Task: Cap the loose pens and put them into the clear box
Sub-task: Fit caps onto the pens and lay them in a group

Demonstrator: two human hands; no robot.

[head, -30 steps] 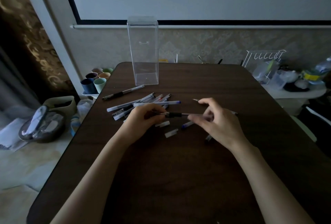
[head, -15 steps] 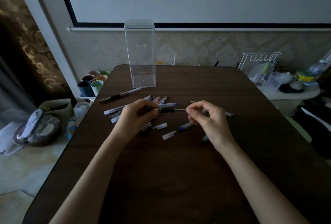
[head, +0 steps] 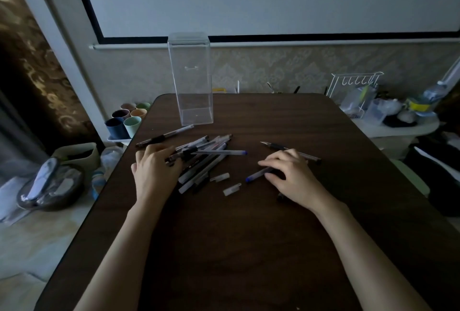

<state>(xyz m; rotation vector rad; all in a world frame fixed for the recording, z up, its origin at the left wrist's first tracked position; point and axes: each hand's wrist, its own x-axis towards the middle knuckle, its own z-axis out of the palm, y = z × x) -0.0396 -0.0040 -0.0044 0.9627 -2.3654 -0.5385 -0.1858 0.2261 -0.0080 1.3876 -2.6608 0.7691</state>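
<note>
The tall clear box (head: 190, 79) stands upright at the back of the dark table (head: 249, 248). A pile of pens (head: 206, 159) lies in front of it. My left hand (head: 153, 170) rests at the pile's left edge, its fingers closed on a black-grip pen (head: 185, 154) lying across the pile. My right hand (head: 290, 176) is down on the table, fingertips pinching a blue-tipped pen (head: 256, 175). Two clear caps (head: 220, 177) (head: 232, 189) lie loose between my hands. An uncapped black-grip pen (head: 281, 147) lies just behind my right hand. One pen (head: 164, 136) lies apart near the box.
Several coloured cups (head: 127, 121) sit beyond the table's left edge, with a bag (head: 49, 183) on the floor. A white wire rack (head: 356, 83) and clutter fill a side table at the right. Another pen end (head: 280, 196) pokes out under my right wrist.
Both hands held one black-grip pen above the table. My left hand has carried it left onto the pile; my right hand let go and dropped onto the blue-tipped pen.
</note>
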